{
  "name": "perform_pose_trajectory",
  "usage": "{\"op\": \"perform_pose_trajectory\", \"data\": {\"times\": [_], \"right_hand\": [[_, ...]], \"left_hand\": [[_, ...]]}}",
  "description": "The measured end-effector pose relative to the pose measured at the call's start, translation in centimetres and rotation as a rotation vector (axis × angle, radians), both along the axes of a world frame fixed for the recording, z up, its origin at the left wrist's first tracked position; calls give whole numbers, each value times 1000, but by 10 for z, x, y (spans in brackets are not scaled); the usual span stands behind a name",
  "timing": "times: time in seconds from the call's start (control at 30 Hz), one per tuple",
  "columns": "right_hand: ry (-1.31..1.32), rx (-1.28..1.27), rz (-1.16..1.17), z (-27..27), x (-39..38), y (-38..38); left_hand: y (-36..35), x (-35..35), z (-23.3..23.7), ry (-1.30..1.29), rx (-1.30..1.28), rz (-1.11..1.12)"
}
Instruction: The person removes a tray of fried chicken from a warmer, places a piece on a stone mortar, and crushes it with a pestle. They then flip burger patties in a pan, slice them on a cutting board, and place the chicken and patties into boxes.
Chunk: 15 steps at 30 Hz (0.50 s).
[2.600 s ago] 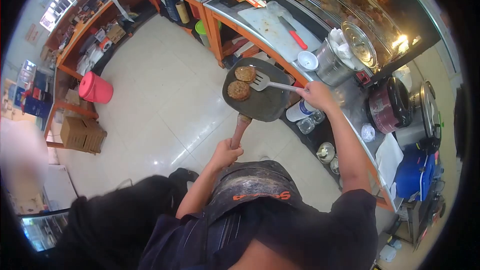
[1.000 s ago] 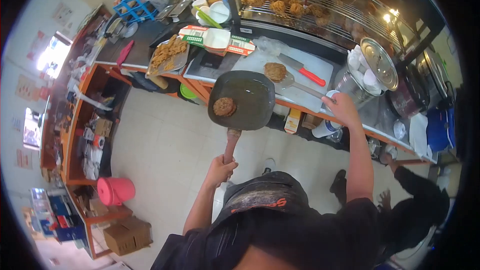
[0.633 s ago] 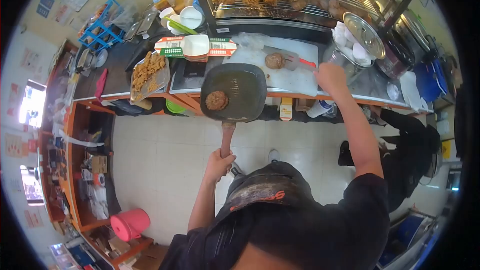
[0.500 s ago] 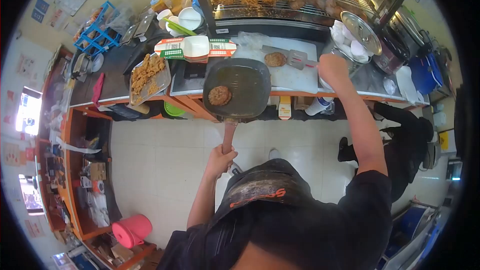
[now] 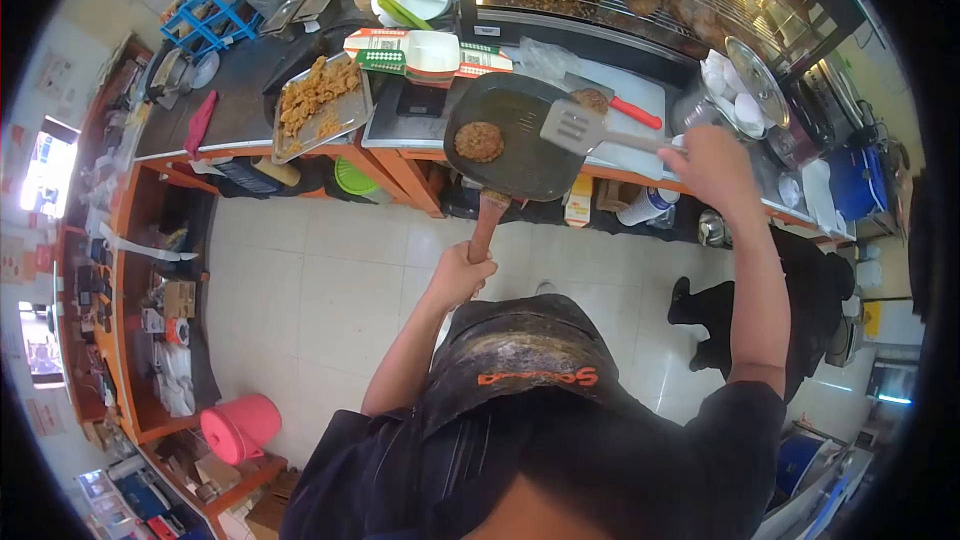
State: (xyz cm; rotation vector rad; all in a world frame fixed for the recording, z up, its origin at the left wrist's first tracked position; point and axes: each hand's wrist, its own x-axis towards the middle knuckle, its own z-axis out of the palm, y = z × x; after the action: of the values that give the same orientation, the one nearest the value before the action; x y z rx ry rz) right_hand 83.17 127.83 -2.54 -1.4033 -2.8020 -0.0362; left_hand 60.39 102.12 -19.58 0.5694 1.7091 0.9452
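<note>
My left hand (image 5: 464, 275) is wrapped round the brown handle of a square grill pan (image 5: 530, 165), holding it out at the counter's front edge. One browned patty (image 5: 479, 142) lies in the left part of the pan. In my right hand (image 5: 713, 168) is a slotted spatula (image 5: 574, 128), its bare blade over the right side of the pan. A second patty (image 5: 590, 98) sits on the white cutting board (image 5: 642, 90), partly hidden behind the pan and blade. Beside that patty lies a knife with a red handle (image 5: 636, 112).
Left of the pan are an open takeaway box (image 5: 432, 52) and a metal tray (image 5: 352, 118) of fried pieces. A heated display case (image 5: 520, 28) stands behind the board. A pot (image 5: 690, 112) with white packets is at right; a person in black (image 5: 800, 290) is low at the right.
The spatula has come left from the patty on the board to over the pan, its blade bare. The pan has tilted and shifted closer to the board; the view has also shifted.
</note>
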Motion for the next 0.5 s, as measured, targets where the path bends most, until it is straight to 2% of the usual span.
{"op": "perform_pose_trajectory", "data": {"times": [0.13,0.3,0.5], "right_hand": [[2,-187,95,-28,-16,9],[54,-401,111,-66,-19,9],[246,-405,164,-117,-13,9]], "left_hand": [[-2,1,-8,-71,30,-10],[-3,20,10,-32,6,16],[-8,24,0,-20,39,51]]}}
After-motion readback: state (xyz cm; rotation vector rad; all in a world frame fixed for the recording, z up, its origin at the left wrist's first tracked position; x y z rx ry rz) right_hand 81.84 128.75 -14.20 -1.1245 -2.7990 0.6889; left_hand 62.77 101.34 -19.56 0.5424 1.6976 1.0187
